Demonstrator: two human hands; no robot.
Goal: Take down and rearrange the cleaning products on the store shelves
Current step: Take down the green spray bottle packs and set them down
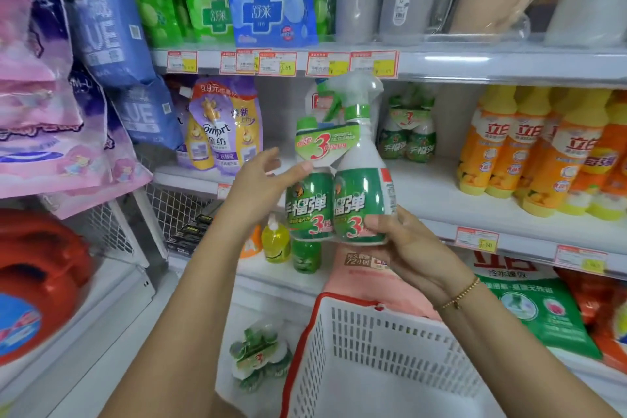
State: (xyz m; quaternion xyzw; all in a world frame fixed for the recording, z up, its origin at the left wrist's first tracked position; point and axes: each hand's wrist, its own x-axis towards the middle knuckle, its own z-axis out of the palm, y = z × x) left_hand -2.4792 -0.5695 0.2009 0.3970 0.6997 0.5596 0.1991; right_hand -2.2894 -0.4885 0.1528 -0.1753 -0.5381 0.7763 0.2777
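Hands hold a twin pack (339, 200) of green-and-white cleaner up in the air in front of the middle shelf (437, 193), above a white basket (356, 343) with a red rim. The pack is two bottles wrapped together, a short capped one on the left and a taller one with a spray trigger on the right, joined by a green card collar; it stands roughly upright and touches no shelf.

The right hand (410, 248) grips the pack from below, fingers curled round the base of the spray bottle and the thumb laid on its front. A beaded bracelet (461, 293) sits on that wrist. The left hand (258, 190) is at the pack's upper left: its thumb touches the shoulder of the short bottle, while the other fingers are stretched out loosely and a little apart (whether they reach the back of the pack cannot be told).

A matching pack (409, 135) stands far back on the middle shelf, behind the held one and to its right. Orange and yellow bottles (502, 152) crowd the right end of that shelf, and purple refill pouches (220, 125) lean at its left end. One shelf down, a yellow pump bottle (275, 242) stands just beside a small green bottle (307, 258). Another green pack (259, 360) lies on its side on the lowest level, left of the basket. Red price tags (476, 239) line the shelf edges.
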